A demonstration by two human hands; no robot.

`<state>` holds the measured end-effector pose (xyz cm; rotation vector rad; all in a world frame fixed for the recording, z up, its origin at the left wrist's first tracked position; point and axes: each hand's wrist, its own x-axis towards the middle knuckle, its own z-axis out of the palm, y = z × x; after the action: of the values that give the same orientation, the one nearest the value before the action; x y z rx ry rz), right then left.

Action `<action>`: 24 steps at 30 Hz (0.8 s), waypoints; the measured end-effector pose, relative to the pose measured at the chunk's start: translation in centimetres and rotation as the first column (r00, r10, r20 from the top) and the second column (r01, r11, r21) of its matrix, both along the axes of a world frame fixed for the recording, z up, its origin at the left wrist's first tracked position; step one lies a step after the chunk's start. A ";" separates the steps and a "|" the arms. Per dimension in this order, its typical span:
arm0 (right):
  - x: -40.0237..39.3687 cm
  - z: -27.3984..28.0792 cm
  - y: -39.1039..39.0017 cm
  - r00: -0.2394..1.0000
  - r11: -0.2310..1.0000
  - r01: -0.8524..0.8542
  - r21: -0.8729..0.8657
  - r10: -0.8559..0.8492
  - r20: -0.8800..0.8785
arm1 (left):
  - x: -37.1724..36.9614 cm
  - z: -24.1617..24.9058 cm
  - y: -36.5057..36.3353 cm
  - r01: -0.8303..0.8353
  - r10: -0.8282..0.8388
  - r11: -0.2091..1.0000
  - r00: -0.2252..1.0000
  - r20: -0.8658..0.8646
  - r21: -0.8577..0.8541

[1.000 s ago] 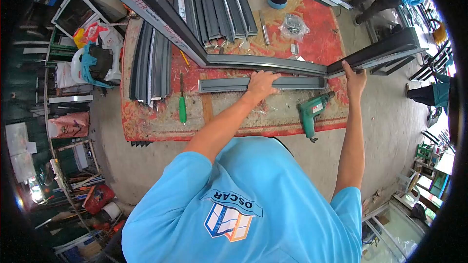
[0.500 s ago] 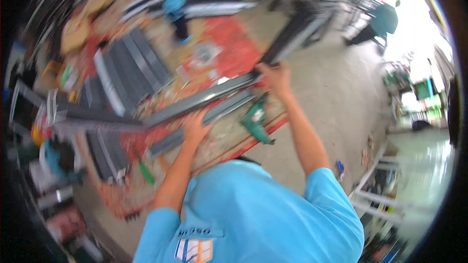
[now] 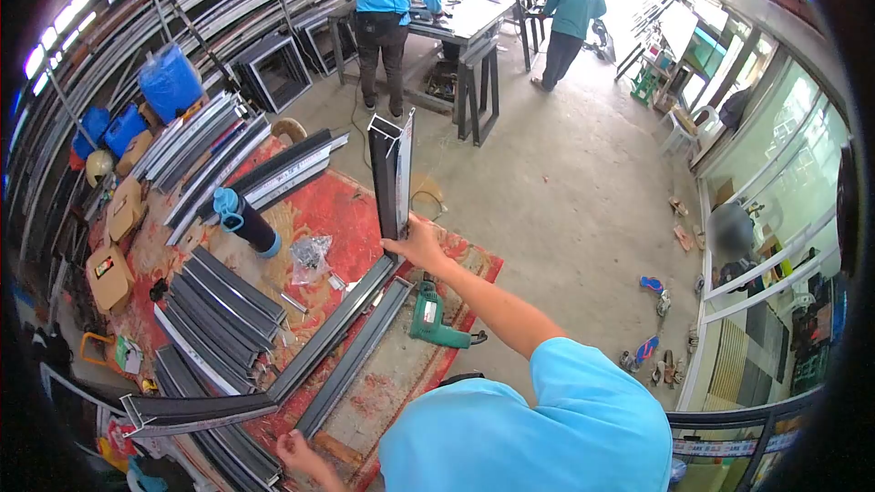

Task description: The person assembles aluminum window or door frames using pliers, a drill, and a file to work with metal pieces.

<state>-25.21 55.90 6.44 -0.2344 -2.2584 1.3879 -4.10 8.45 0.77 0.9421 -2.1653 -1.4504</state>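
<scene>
A U-shaped dark metal frame (image 3: 333, 333) lies across the red-topped table, one arm rising at the far corner and another extending left. My right hand (image 3: 419, 244) grips the far corner, at the foot of the rising arm. Near the front edge, my left hand (image 3: 296, 451) is beside the lower end of a loose dark profile (image 3: 355, 355), its fingers loosely bent and apart, with nothing visible in them. A green power drill (image 3: 437, 321) lies right of that profile.
Dark profiles (image 3: 214, 310), a blue-capped bottle (image 3: 246, 221) and a plastic bag (image 3: 310, 258) are on the red table (image 3: 342, 200). Two people stand beyond, one at a workbench (image 3: 469, 18). Footwear (image 3: 647, 349) lies on the floor at right.
The view has turned and sharpened, showing the people and workbench. My left hand has left the middle of the profiles for their near end. My right hand remains at the frame's far corner.
</scene>
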 end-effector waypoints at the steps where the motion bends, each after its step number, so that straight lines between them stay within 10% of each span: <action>1: 0.1 0.1 0.0 1.000 1.000 -0.004 -0.002 0.004 -0.005 | -0.4 1.9 -0.1 -0.004 0.004 1.000 1.000 -0.005 -0.002; 6: -0.2 1.0 -0.4 0.999 0.999 -0.028 -0.044 0.027 -0.030 | -4.0 5.4 -1.0 0.193 -0.147 0.978 0.911 -0.385 0.082; 11: -1.5 9.6 -1.7 0.993 0.987 0.036 0.155 -0.053 0.108 | -5.6 4.6 -3.2 0.091 -0.054 0.979 0.978 -0.201 0.182; 20: -4.6 31.5 -4.2 0.829 0.770 0.162 0.617 0.233 -0.509 | -5.2 5.4 1.4 0.279 -0.021 0.755 0.915 -0.404 0.593; 21: -4.0 34.3 -5.1 0.851 0.701 0.150 0.697 0.268 -0.452 | -5.3 3.3 2.0 0.384 -0.281 0.895 0.880 -0.383 0.225; 22: -3.1 36.7 -6.6 0.849 0.663 0.155 0.732 0.290 -0.442 | -5.2 7.1 5.3 0.168 0.144 0.667 0.927 -0.347 0.725; 23: -2.8 39.1 -7.8 0.843 0.619 0.175 0.766 0.308 -0.441 | -5.6 1.9 2.8 0.367 -0.322 0.905 0.922 -0.215 0.218; 24: -2.7 40.8 -9.2 0.805 0.580 0.218 0.785 0.348 -0.480 | -5.4 4.2 6.1 0.340 -0.005 0.577 0.911 -0.413 0.742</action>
<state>-27.90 46.74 47.24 0.5546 -2.0745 0.1991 -9.51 14.54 4.98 0.5915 -1.2841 -2.5747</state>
